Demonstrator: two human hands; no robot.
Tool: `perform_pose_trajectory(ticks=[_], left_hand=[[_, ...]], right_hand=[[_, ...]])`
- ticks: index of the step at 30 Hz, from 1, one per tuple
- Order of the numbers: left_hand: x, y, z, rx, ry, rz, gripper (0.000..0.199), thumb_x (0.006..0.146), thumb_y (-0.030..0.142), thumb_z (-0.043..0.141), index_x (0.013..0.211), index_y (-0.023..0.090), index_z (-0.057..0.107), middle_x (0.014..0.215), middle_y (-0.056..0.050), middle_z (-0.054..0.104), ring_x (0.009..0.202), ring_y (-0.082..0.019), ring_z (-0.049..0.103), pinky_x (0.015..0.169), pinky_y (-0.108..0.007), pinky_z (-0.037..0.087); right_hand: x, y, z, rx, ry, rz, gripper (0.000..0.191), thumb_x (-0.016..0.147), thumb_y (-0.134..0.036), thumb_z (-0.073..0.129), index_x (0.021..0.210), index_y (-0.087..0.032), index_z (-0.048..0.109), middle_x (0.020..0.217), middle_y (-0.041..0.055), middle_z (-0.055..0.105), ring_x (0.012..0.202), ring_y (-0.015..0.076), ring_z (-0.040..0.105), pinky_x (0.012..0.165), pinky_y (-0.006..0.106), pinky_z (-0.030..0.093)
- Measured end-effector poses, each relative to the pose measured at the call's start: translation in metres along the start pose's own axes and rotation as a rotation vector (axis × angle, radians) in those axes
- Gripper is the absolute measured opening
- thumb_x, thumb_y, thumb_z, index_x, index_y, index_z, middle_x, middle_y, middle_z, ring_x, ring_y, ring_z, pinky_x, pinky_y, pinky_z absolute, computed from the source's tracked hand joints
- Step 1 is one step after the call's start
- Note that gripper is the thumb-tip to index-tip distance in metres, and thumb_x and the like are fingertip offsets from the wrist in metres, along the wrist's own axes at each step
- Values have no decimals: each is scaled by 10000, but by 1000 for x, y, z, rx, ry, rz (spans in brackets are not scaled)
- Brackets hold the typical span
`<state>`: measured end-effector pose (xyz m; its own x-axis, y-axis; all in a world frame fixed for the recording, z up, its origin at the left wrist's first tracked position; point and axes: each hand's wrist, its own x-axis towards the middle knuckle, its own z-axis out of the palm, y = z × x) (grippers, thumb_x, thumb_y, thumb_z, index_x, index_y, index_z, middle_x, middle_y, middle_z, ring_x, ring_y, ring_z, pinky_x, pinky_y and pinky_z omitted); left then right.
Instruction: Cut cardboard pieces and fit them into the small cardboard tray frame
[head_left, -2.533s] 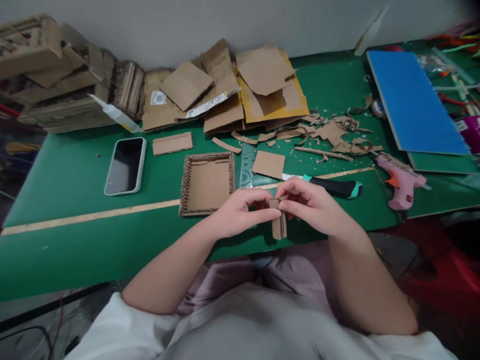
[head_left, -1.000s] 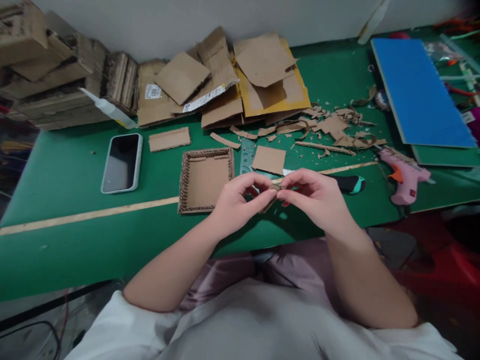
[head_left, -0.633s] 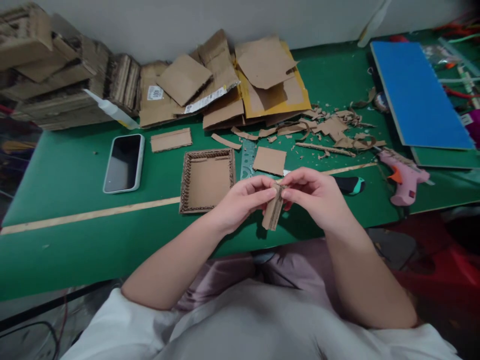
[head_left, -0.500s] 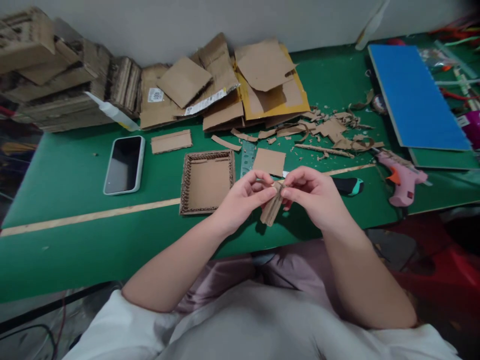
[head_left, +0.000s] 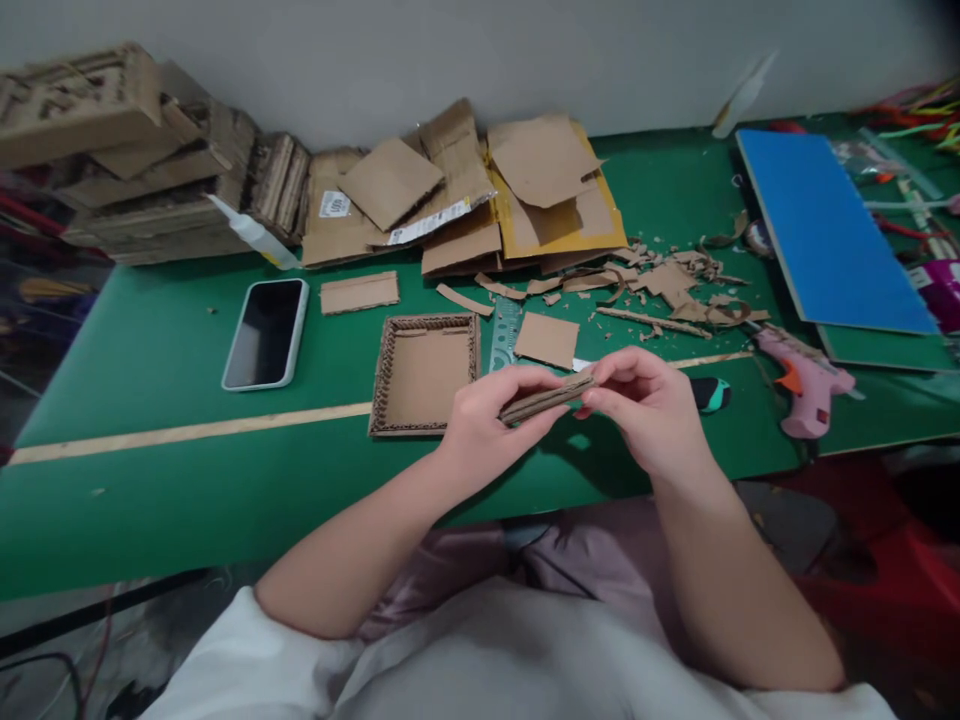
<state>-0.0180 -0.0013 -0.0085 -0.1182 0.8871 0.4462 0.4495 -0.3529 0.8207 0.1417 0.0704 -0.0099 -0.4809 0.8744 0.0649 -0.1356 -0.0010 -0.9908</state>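
Holds a layered cardboard piece (head_left: 547,398) up between two hands, above the green table (head_left: 187,500), just right of a shallow cardboard tray (head_left: 427,375) lying flat, open side up. Pinches the left part of that piece in the left hand (head_left: 491,420), thumb along the near side and fingers along the far side, hiding the tray's near right corner from view. Grips the other end between thumb and fingertips of the right hand (head_left: 649,410), farther right of the tray, exact contact partly hidden. Shows a corrugated edge to the camera, slanting with the right end farther off than the left. Has a see-through ruler (head_left: 504,335) just right of the tray, then a cardboard square (head_left: 547,340) beside the ruler. Has a cutter (head_left: 709,394) well right of the tray, partly covered by the right hand, and a pink glue gun (head_left: 806,390) farther right again. Has a phone (head_left: 266,335) left of the tray, screen up, and a cardboard rectangle (head_left: 361,292) near the tray's far left corner. Takes in torn scraps (head_left: 675,283) beyond and right of the tray, and flattened cardboard (head_left: 390,185) straight beyond.
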Motion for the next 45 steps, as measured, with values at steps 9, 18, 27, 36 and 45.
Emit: perform_pose_trajectory(ticks=[9, 18, 27, 36, 45], left_hand=[[2, -2, -2, -75, 28, 174, 182, 756, 138, 677, 927, 184, 634, 845, -15, 692, 767, -105, 639, 709, -200, 506], [-2, 0, -2, -110, 142, 66, 322, 759, 206, 685, 1063, 218, 580, 927, -5, 652, 790, -105, 634, 657, -175, 514], [-6, -3, 2, -181, 143, -36, 518, 759, 236, 689, 1225, 264, 466, 1059, -37, 595, 759, -112, 620, 622, -202, 532], [-2, -1, 2, -186, 180, -116, 516, 738, 211, 709, 1202, 268, 490, 1119, -32, 580, 759, -102, 625, 601, -178, 537], [0, -1, 0, -197, 133, -238, 388, 728, 301, 711, 1083, 216, 583, 1055, -38, 622, 771, -122, 621, 600, -192, 543]], right_hand=[[-6, -8, 2, -426, -38, -400, 217, 724, -116, 669, 879, -268, 661, 875, 12, 666, 883, 155, 624, 746, 299, 545], [-7, -7, 3, -424, -26, -345, 139, 718, -199, 688, 842, -248, 649, 845, 24, 658, 846, 165, 614, 673, 293, 540], [-12, -9, 7, -390, -23, -179, 215, 759, -228, 648, 962, -291, 683, 885, 22, 649, 778, 144, 604, 618, 264, 546], [-9, -9, 10, -423, -23, -202, 218, 773, -215, 628, 974, -286, 671, 901, 20, 611, 834, 134, 579, 655, 244, 525], [-7, 0, 10, -210, -12, 21, 179, 719, -262, 686, 898, -274, 676, 873, -10, 673, 763, 125, 622, 654, 242, 533]])
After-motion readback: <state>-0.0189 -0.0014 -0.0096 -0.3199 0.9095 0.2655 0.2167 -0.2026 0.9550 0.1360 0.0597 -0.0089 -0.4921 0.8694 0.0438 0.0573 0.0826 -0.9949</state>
